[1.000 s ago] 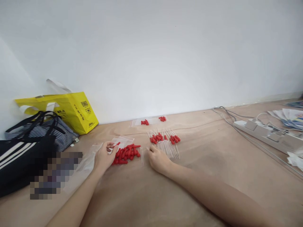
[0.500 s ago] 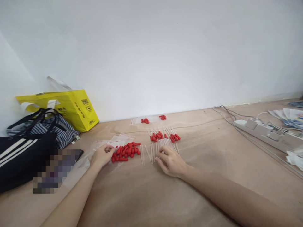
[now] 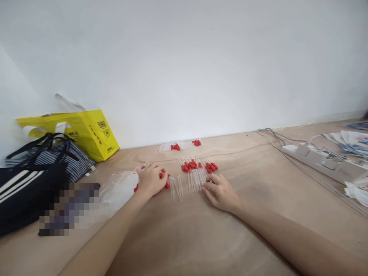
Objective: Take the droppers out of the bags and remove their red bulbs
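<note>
My left hand [image 3: 151,179] is cupped over a pile of red rubber dropper bulbs [image 3: 167,185]; its curled fingers are closed on bulbs and hide most of the pile. Just right of it, several thin clear tubes [image 3: 176,188] lie apart on the table. More clear tubes [image 3: 197,180] lie side by side in a row further right. At the right end of that row rests my right hand [image 3: 220,191], thumb and fingertips drawn together; whatever is between them is too small to make out. Behind the row lie droppers with red bulbs fitted [image 3: 191,165], their clear ends pointing away.
Clear plastic bags [image 3: 122,188] lie flat at left, beside a blurred dark object [image 3: 69,211]. A flat bag with red-bulbed droppers [image 3: 165,147] lies near the wall. Dark bags [image 3: 31,191] and a yellow bag [image 3: 97,134] stand left; a power strip with cables [image 3: 324,157] lies right.
My left hand has moved right, from the pile's left edge to over it, covering the bulbs. My right hand has shifted right, off the tube row, uncovering more tubes.
</note>
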### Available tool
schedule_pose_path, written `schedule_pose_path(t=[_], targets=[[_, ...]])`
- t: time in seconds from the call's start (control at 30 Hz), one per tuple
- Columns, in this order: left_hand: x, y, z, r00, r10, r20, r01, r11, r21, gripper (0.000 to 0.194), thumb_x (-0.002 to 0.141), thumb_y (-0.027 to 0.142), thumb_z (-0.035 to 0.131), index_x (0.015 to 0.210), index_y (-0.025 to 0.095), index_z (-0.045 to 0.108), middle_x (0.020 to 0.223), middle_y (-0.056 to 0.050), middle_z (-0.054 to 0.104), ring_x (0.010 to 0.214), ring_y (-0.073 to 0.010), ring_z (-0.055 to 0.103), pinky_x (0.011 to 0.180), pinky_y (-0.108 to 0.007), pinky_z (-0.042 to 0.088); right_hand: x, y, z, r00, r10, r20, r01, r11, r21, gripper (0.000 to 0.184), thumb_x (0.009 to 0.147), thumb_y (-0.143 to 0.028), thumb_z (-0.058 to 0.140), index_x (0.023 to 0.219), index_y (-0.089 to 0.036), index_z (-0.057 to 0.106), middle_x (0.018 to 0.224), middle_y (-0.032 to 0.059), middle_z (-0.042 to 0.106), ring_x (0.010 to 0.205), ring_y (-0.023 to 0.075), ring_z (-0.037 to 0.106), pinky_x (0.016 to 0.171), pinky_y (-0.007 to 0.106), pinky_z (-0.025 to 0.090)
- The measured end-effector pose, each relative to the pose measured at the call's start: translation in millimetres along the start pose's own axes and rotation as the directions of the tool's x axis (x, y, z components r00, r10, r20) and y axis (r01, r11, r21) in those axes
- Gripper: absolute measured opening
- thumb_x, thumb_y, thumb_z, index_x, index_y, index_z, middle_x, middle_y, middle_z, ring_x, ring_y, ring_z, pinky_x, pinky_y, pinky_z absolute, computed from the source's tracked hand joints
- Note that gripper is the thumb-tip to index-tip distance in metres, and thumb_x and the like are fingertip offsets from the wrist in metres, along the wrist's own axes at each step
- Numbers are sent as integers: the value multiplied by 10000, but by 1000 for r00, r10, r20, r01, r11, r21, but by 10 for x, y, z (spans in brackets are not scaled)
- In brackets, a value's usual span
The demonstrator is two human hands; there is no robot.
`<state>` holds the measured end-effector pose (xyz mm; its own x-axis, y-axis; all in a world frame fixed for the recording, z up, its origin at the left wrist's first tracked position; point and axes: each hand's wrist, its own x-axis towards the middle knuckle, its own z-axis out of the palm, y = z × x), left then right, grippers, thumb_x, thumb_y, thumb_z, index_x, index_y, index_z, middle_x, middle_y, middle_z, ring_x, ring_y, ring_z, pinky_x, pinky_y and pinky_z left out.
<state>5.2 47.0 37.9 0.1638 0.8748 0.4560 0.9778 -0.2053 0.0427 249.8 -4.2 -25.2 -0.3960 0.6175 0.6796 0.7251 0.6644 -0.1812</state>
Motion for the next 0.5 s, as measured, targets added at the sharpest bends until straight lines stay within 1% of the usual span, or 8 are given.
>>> schedule_pose_path(t=[0.03, 0.07, 0.13, 0.23, 0.33, 0.4, 0.5], targets=[[66, 121, 51, 996, -7, 93, 8, 1000, -7, 215, 707, 347, 449, 657, 236, 626, 877, -48, 640, 938, -267, 509, 867, -483, 255, 1, -2, 4, 1000, -3, 1, 3, 1000, -1, 200, 814, -194, 424, 748, -168, 611, 792, 60, 531, 719, 142, 483, 664, 277, 351], [140, 222, 111, 990, -17, 138, 19, 1000, -13, 231, 701, 360, 452, 621, 233, 629, 838, -56, 644, 914, -274, 519, 837, -476, 281, 1, -3, 5, 1000, -4, 1, 4, 1000, -2, 194, 810, -190, 428, 751, -169, 611, 796, 60, 532, 722, 142, 482, 662, 277, 347], [296, 366, 242, 981, -49, 190, 53, 999, -14, 284, 698, 367, 445, 527, 212, 611, 742, -78, 647, 882, -298, 534, 779, -464, 320, 0, -2, 1, 1000, 2, -6, -2, 1000, -8, 186, 808, -189, 433, 759, -173, 612, 802, 57, 532, 719, 139, 478, 655, 274, 338], [489, 473, 403, 965, -112, 238, 118, 993, -9, 375, 699, 465, 430, 515, 189, 606, 721, -115, 651, 874, -333, 543, 763, -480, 326, 3, 9, -8, 1000, 6, -21, -6, 1000, -15, 185, 810, -194, 434, 760, -174, 611, 810, 53, 530, 707, 132, 472, 646, 271, 327], [585, 536, 482, 951, -144, 274, 150, 989, -2, 438, 660, 560, 443, 526, 174, 601, 751, -148, 658, 872, -346, 553, 791, -492, 311, 16, 13, -9, 1000, 3, -23, -3, 1000, -19, 192, 813, -191, 430, 755, -173, 612, 805, 51, 529, 710, 130, 473, 649, 272, 322], [608, 576, 500, 943, -153, 297, 159, 987, 2, 396, 633, 537, 485, 535, 171, 598, 769, -155, 664, 857, -339, 564, 790, -477, 320, 27, 7, -7, 1000, -2, -18, 2, 1000, -22, 194, 813, -187, 429, 748, -173, 612, 804, 51, 529, 718, 130, 476, 657, 273, 320], [615, 617, 488, 936, -161, 312, 167, 986, 7, 291, 636, 446, 509, 562, 181, 605, 775, -136, 671, 840, -315, 579, 769, -447, 340, 36, -4, -2, 1000, -7, -9, 7, 1000, -25, 191, 810, -187, 435, 743, -174, 613, 808, 49, 534, 726, 131, 480, 662, 275, 314]])
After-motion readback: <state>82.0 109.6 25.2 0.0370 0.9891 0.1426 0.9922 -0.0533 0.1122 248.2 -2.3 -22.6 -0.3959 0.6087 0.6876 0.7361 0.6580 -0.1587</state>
